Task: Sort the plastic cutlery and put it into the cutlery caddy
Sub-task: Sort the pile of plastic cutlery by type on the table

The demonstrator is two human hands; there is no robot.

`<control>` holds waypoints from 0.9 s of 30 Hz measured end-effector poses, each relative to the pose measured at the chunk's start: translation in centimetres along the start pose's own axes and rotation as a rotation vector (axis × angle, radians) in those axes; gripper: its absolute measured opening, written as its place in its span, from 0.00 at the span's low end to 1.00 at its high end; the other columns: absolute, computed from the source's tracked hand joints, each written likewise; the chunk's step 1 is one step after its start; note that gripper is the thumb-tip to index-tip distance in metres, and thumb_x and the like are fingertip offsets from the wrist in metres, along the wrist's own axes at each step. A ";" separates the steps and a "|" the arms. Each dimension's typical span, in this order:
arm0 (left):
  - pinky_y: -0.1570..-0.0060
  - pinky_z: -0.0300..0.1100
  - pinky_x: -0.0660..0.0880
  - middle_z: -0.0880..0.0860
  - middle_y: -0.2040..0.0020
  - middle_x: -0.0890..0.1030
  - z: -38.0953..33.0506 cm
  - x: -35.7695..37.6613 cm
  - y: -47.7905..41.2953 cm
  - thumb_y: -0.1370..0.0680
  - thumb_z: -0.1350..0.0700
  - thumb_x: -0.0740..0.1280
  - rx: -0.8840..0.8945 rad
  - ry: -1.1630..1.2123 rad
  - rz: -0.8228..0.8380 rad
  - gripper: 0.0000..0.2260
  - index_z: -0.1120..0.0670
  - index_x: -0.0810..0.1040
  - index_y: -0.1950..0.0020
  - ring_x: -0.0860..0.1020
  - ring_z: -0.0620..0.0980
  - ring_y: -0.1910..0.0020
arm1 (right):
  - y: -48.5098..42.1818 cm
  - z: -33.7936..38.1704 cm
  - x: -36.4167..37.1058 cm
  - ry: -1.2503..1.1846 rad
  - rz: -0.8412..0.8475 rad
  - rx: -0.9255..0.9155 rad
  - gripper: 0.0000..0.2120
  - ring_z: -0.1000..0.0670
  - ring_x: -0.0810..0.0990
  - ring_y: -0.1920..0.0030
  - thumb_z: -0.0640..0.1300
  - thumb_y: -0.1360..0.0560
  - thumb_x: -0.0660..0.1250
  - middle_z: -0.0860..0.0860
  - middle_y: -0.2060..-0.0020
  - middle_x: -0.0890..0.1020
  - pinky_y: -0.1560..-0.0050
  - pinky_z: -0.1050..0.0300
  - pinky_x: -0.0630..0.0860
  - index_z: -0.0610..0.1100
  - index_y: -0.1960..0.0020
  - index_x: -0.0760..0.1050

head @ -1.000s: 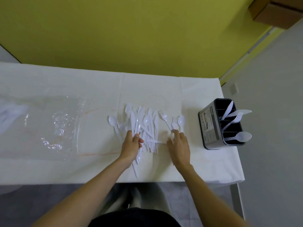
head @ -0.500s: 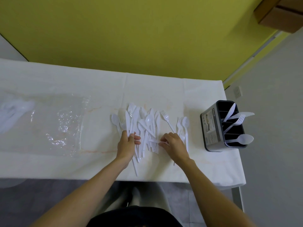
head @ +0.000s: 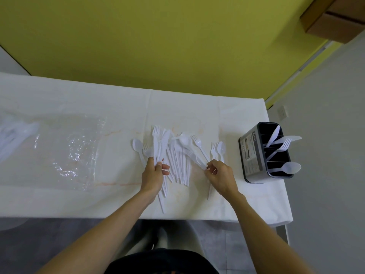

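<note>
A loose pile of white plastic cutlery (head: 177, 155), with forks, knives and spoons mixed, lies in the middle of the white-covered table (head: 79, 99). My left hand (head: 155, 176) grips a small bunch of knives and forks (head: 159, 145) at the pile's left side. My right hand (head: 221, 177) pinches the handle of a single white piece (head: 199, 162) at the pile's right side. The dark cutlery caddy (head: 251, 155) stands near the table's right edge, with a knife, a fork and a spoon (head: 290, 168) in separate slots.
A crumpled clear plastic bag (head: 73, 151) lies flat on the table's left half. More white cutlery (head: 11, 135) in plastic sits at the far left edge. A yellow wall runs behind the table. Cardboard boxes (head: 335, 18) are at the top right.
My right hand moved left from the fork and spoon on the right into the pile and pinched a piece. My left hand lifted its bunch slightly.
</note>
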State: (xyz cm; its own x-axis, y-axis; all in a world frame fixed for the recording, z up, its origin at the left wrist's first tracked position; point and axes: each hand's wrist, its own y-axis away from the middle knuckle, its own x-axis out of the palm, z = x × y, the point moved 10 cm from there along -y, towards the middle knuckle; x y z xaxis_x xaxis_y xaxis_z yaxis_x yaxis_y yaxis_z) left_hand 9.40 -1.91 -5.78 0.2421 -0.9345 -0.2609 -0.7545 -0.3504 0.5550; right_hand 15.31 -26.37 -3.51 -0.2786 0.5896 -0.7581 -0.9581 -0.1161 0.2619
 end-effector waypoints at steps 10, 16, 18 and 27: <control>0.48 0.43 0.73 0.49 0.54 0.81 0.7 0.0 0.1 0.16 0.55 0.51 -0.030 0.010 0.007 0.10 0.53 0.69 0.40 0.81 0.47 0.56 | 0.7 0.7 1.1 -0.313 0.129 0.081 0.19 0.53 0.82 0.60 0.42 0.30 0.74 0.51 0.64 0.83 0.54 0.64 0.77 0.52 0.42 0.74; 0.42 0.47 0.75 0.48 0.55 0.81 0.8 -0.3 0.1 0.16 0.55 0.51 -0.029 0.025 0.015 0.10 0.53 0.70 0.40 0.81 0.46 0.57 | 0.2 -1.7 -0.2 -0.399 -0.074 0.235 0.11 0.49 0.82 0.63 0.42 0.28 0.74 0.48 0.63 0.83 0.60 0.58 0.77 0.46 0.49 0.76; 0.42 0.48 0.75 0.49 0.54 0.81 0.8 -0.3 0.2 0.16 0.55 0.51 -0.026 0.023 0.019 0.10 0.53 0.70 0.40 0.80 0.46 0.56 | 0.1 -2.1 -0.5 -0.299 -0.152 0.261 0.10 0.48 0.81 0.60 0.42 0.27 0.74 0.48 0.60 0.81 0.58 0.56 0.79 0.44 0.49 0.76; 0.43 0.49 0.76 0.50 0.53 0.82 1.1 -0.5 0.3 0.16 0.56 0.52 -0.019 -0.010 0.020 0.10 0.55 0.70 0.41 0.81 0.47 0.55 | -3.0 3.1 1.8 -0.009 -0.077 0.165 0.21 0.46 0.78 0.48 0.53 0.25 0.69 0.47 0.43 0.75 0.50 0.55 0.71 0.42 0.37 0.71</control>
State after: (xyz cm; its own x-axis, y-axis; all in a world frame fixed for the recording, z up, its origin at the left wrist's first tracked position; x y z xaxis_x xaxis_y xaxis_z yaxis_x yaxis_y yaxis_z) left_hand 8.38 -1.46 -6.37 0.2208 -0.9408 -0.2572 -0.7475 -0.3327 0.5750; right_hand 17.91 -22.47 -3.84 -0.2031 0.5993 -0.7743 -0.9525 0.0625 0.2982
